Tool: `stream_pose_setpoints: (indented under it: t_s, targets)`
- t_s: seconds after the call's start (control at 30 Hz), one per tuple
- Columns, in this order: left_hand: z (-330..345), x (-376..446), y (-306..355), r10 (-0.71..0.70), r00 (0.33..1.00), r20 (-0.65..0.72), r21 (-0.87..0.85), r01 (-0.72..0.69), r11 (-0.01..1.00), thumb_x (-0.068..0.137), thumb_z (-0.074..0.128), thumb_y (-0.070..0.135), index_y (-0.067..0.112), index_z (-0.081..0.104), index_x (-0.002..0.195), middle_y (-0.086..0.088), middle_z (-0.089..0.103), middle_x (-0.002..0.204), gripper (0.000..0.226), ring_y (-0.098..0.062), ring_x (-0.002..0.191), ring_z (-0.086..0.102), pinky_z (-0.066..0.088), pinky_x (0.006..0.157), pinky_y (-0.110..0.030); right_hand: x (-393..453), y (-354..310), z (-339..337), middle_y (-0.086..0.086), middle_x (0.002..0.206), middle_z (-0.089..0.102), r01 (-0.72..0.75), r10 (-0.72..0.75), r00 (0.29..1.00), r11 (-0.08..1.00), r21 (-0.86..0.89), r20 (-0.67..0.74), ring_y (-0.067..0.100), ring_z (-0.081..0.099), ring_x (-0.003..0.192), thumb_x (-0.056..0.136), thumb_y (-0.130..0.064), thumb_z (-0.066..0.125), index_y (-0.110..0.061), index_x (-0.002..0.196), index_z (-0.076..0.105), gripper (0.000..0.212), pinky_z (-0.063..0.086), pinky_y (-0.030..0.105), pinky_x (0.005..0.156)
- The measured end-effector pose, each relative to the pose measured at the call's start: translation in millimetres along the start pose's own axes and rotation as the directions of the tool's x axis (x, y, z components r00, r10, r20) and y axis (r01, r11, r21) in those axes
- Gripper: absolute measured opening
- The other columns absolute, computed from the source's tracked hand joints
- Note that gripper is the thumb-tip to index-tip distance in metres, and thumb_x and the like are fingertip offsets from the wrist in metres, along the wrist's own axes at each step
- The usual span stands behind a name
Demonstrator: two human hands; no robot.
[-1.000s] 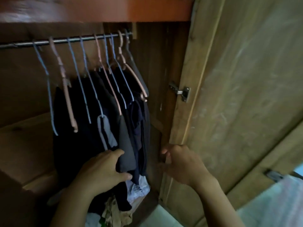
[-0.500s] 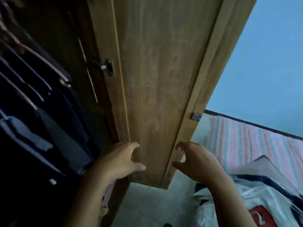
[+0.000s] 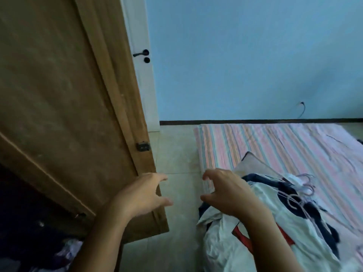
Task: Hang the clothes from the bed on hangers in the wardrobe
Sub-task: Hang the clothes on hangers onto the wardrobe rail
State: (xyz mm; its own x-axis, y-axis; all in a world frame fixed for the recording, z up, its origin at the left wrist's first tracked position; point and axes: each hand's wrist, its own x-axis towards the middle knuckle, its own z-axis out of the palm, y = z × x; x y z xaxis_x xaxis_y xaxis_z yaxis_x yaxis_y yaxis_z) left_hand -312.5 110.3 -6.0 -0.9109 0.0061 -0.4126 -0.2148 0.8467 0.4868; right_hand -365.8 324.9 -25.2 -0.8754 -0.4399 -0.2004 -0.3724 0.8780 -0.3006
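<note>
A heap of clothes (image 3: 275, 222), white with navy and red parts, lies on the near end of the striped bed (image 3: 294, 150). Several pink wire hangers (image 3: 300, 191) rest on top of the heap. My right hand (image 3: 227, 193) hovers above the heap's left edge with loosely curled fingers and holds nothing. My left hand (image 3: 143, 195) is in the air in front of the open wooden wardrobe door (image 3: 68, 114), fingers relaxed and empty. The dark inside of the wardrobe (image 3: 25, 222) shows at the lower left.
A tiled floor (image 3: 176, 154) runs between the wardrobe door and the bed. A white room door with a black handle (image 3: 141, 54) stands behind the wardrobe door. A blue wall (image 3: 245, 55) backs the bed. A grey pillow (image 3: 253, 165) lies by the clothes.
The view has swung right, from the hanging clothes in the wardrobe to the bed. My left hand let go of the dark garment; both hands now reach empty toward the clothes heap.
</note>
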Motion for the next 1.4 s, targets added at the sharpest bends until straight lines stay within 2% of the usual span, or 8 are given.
stream_pose_setpoints:
  t_s: [0.23, 0.47, 0.57, 0.73, 0.83, 0.9, 1.17, 1.4]
  targets:
    - [32, 68, 83, 0.106, 0.994, 0.017, 0.227, -0.107, 0.968, 0.083, 0.068, 0.054, 0.037, 0.035, 0.148, 0.009, 0.042, 0.151, 0.075, -0.013, 0.132, 0.045, 0.042, 0.105, -0.037, -7, 89, -6, -0.004, 0.125, 0.060, -0.110, 0.112, 0.993, 0.991, 0.075, -0.027, 0.017, 0.056, 0.115, 0.086, -0.041, 0.067, -0.027, 0.128, 0.057, 0.046, 0.050, 0.033, 0.094]
    - [67, 115, 145, 0.246, 0.952, 0.182, 0.302, -0.292, 0.907, 0.084, 0.066, 0.056, 0.033, 0.038, 0.147, 0.009, 0.043, 0.150, 0.072, -0.014, 0.132, 0.046, 0.041, 0.103, -0.032, -30, 159, -3, -0.006, 0.118, 0.061, -0.298, 0.306, 0.951, 0.946, 0.130, -0.051, 0.018, 0.057, 0.111, 0.085, -0.036, 0.065, -0.024, 0.121, 0.059, 0.038, 0.051, 0.032, 0.087]
    - [79, 132, 166, 0.323, 0.922, 0.214, 0.323, -0.378, 0.867, 0.087, 0.064, 0.053, 0.032, 0.040, 0.144, 0.006, 0.047, 0.147, 0.066, -0.016, 0.128, 0.050, 0.043, 0.098, -0.032, -39, 182, 1, -0.007, 0.116, 0.063, -0.382, 0.396, 0.914, 0.913, 0.145, -0.085, 0.016, 0.058, 0.106, 0.084, -0.034, 0.062, -0.025, 0.116, 0.060, 0.033, 0.049, 0.029, 0.076]
    - [108, 162, 207, 0.473, 0.851, 0.228, 0.315, -0.524, 0.791, 0.093, 0.060, 0.043, 0.028, 0.046, 0.139, 0.003, 0.058, 0.134, 0.050, -0.018, 0.120, 0.056, 0.046, 0.093, -0.032, -62, 208, 3, -0.012, 0.115, 0.063, -0.482, 0.528, 0.826, 0.843, 0.238, -0.198, 0.012, 0.056, 0.109, 0.088, -0.032, 0.060, -0.029, 0.113, 0.062, 0.026, 0.051, 0.030, 0.083]
    - [136, 187, 229, 0.536, 0.813, 0.227, 0.335, -0.582, 0.741, 0.094, 0.058, 0.042, 0.026, 0.052, 0.130, 0.002, 0.064, 0.113, 0.040, -0.019, 0.101, 0.061, 0.051, 0.085, -0.037, -74, 235, 11, -0.012, 0.119, 0.063, -0.567, 0.613, 0.768, 0.786, 0.248, -0.185, 0.013, 0.056, 0.113, 0.090, -0.033, 0.059, -0.029, 0.119, 0.060, 0.030, 0.051, 0.031, 0.084]
    - [158, 206, 240, 0.562, 0.793, 0.235, 0.343, -0.608, 0.716, 0.094, 0.056, 0.044, 0.027, 0.051, 0.129, 0.003, 0.063, 0.112, 0.039, -0.019, 0.099, 0.061, 0.051, 0.081, -0.036, -81, 257, 18, -0.010, 0.122, 0.063, -0.620, 0.670, 0.720, 0.738, 0.267, -0.181, 0.014, 0.056, 0.114, 0.091, -0.032, 0.060, -0.028, 0.122, 0.059, 0.031, 0.049, 0.030, 0.084]
    - [252, 270, 269, 0.520, 0.795, 0.312, 0.303, -0.602, 0.739, 0.095, 0.056, 0.031, 0.018, 0.051, 0.128, -0.003, 0.061, 0.123, 0.036, -0.024, 0.107, 0.059, 0.052, 0.086, -0.040, -100, 350, 54, -0.004, 0.121, 0.064, -0.734, 0.798, 0.576, 0.600, 0.319, -0.174, 0.019, 0.060, 0.109, 0.094, -0.025, 0.059, -0.023, 0.125, 0.059, 0.031, 0.049, 0.031, 0.076]
    - [322, 338, 289, 0.430, 0.821, 0.376, 0.376, -0.560, 0.739, 0.095, 0.055, 0.030, 0.015, 0.050, 0.135, -0.008, 0.056, 0.136, 0.043, -0.028, 0.121, 0.054, 0.048, 0.095, -0.039, -92, 437, 106, -0.001, 0.119, 0.065, -0.768, 0.858, 0.500, 0.503, 0.395, -0.121, 0.023, 0.061, 0.104, 0.094, -0.025, 0.062, -0.019, 0.120, 0.061, 0.026, 0.037, 0.029, 0.070]
